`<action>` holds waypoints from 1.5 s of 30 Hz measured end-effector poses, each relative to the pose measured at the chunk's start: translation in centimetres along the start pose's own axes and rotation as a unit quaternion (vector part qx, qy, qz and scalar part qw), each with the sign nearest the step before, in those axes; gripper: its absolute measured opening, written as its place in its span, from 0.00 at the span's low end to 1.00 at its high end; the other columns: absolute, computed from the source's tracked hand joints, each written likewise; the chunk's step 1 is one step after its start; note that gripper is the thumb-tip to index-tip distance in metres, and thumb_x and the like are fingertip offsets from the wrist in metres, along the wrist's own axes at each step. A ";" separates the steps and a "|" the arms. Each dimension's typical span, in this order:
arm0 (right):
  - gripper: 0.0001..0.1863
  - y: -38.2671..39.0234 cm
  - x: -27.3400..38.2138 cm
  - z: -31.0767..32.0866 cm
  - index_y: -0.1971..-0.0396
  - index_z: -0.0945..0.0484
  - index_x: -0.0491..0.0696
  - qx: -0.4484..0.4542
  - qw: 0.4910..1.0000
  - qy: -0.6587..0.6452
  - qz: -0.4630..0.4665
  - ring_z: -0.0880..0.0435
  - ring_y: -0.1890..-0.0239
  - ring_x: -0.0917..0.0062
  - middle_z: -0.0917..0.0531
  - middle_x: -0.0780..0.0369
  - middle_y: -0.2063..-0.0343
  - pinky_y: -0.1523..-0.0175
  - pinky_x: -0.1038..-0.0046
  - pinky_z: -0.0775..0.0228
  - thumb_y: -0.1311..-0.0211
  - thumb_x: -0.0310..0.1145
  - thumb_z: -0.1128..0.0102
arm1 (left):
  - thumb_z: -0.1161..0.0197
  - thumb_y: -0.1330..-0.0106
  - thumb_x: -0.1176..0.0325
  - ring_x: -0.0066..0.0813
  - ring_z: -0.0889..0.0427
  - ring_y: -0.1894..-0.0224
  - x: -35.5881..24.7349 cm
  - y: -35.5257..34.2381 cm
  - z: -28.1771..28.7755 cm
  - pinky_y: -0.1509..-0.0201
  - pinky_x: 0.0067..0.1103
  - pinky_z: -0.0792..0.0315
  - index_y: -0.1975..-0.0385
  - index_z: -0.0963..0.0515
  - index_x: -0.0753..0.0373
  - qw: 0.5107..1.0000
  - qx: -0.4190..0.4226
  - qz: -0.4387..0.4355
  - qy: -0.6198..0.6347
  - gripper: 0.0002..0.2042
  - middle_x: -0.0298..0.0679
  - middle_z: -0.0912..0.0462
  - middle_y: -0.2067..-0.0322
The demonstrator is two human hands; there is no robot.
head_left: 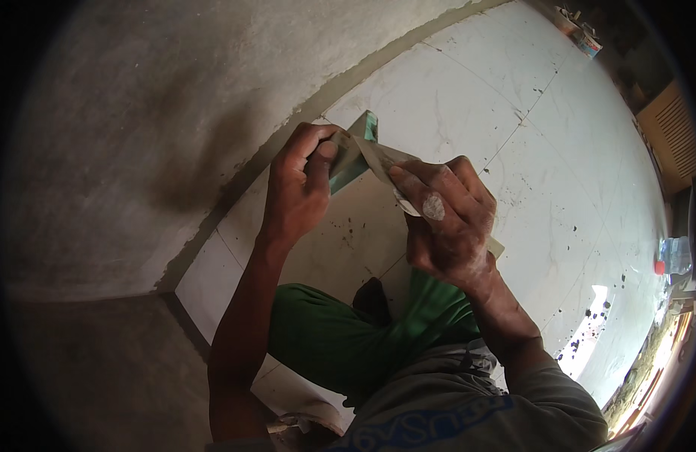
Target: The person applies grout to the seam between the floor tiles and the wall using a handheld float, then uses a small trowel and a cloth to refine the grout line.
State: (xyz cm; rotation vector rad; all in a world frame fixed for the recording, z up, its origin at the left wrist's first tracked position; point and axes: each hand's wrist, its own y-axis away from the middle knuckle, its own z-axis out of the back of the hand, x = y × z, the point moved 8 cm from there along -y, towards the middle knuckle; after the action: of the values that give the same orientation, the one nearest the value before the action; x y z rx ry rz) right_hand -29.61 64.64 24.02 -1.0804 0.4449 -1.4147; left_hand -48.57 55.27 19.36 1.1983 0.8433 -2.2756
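In front of me, both hands are raised close together over the tiled floor. My left hand [301, 172] is closed, its thumb pressed on a grey flat piece with green edges [350, 175]. Part of that piece lies hidden behind the fingers, and its exact kind is unclear. A thin, flat-bladed scraper [375, 160] slants from my left fingertips to my right hand [450, 215], which grips it. White paste [405, 203] shows by the right fingers, and a pale patch marks one knuckle. A pale end [496, 248] sticks out behind the right hand.
A bare grey wall [160, 113] meets pale floor tiles [559, 166] on the left. Dark specks dot the tiles. At the right stand a plastic bottle with a red cap [673, 258] and a brown slatted panel [668, 135]. Small containers [587, 41] sit far right. My green-trousered legs [329, 331] are folded below.
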 end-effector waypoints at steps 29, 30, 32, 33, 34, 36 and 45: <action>0.29 25.6 -19.3 8.9 0.72 0.20 0.41 -0.119 0.864 -0.014 -0.489 0.35 0.73 0.85 0.29 0.71 0.79 0.71 0.72 0.46 0.28 0.57 0.37 | 0.42 0.18 0.62 0.13 0.25 0.57 6.6 0.0 4.7 0.51 0.19 0.30 0.47 0.19 0.64 0.942 -0.163 0.134 0.259 0.12 0.28 0.18 0.57; 0.29 23.5 -18.4 6.2 0.71 0.17 0.40 -0.098 0.857 -0.045 -0.504 0.31 0.73 0.85 0.24 0.69 0.79 0.71 0.73 0.42 0.29 0.55 0.34 | 0.41 0.18 0.63 0.12 0.26 0.58 7.1 0.2 4.1 0.51 0.18 0.31 0.48 0.19 0.63 0.947 -0.137 0.142 0.253 0.12 0.28 0.18 0.58; 0.21 21.3 -17.8 0.4 0.69 0.14 0.40 -0.059 0.822 -0.174 -0.540 0.26 0.75 0.84 0.19 0.67 0.78 0.69 0.73 0.34 0.27 0.46 0.33 | 0.41 0.19 0.63 0.11 0.27 0.58 7.4 0.3 3.1 0.52 0.17 0.32 0.48 0.19 0.63 0.951 -0.109 0.148 0.247 0.11 0.27 0.18 0.58; 0.17 19.5 -16.4 -2.4 0.66 0.13 0.39 -0.052 0.799 -0.242 -0.548 0.22 0.74 0.82 0.17 0.66 0.76 0.67 0.72 0.29 0.28 0.41 0.33 | 0.42 0.18 0.63 0.10 0.28 0.60 7.4 0.3 2.6 0.54 0.16 0.33 0.48 0.19 0.62 0.954 -0.099 0.150 0.238 0.11 0.26 0.18 0.59; 0.14 17.4 -14.7 -4.7 0.64 0.11 0.39 -0.044 0.772 -0.312 -0.552 0.18 0.74 0.81 0.14 0.64 0.75 0.65 0.72 0.24 0.28 0.37 0.33 | 0.42 0.18 0.63 0.09 0.29 0.62 7.3 0.5 2.6 0.56 0.15 0.34 0.48 0.19 0.61 0.958 -0.091 0.152 0.226 0.11 0.24 0.18 0.60; 0.12 14.3 -12.2 -6.9 0.58 0.10 0.40 -0.013 0.720 -0.408 -0.561 0.12 0.64 0.79 0.10 0.63 0.67 0.54 0.72 0.19 0.27 0.34 0.34 | 0.42 0.19 0.64 0.09 0.28 0.62 8.3 0.5 2.0 0.56 0.15 0.33 0.47 0.19 0.62 0.959 -0.052 0.181 0.210 0.11 0.25 0.18 0.61; 0.14 15.7 -12.5 -14.1 0.46 0.16 0.44 -0.083 0.501 -0.647 -0.570 0.16 0.50 0.77 0.13 0.66 0.54 0.43 0.66 0.23 0.29 0.29 0.35 | 0.46 0.20 0.68 0.11 0.25 0.62 6.7 1.4 -4.0 0.56 0.16 0.30 0.50 0.19 0.63 0.907 0.134 0.247 0.314 0.10 0.28 0.18 0.61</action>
State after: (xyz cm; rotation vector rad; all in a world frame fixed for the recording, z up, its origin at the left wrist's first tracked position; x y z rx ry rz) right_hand -34.38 68.58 0.27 -2.4186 -1.5679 -1.0239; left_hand -48.99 56.35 11.49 2.0575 0.3459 -1.6282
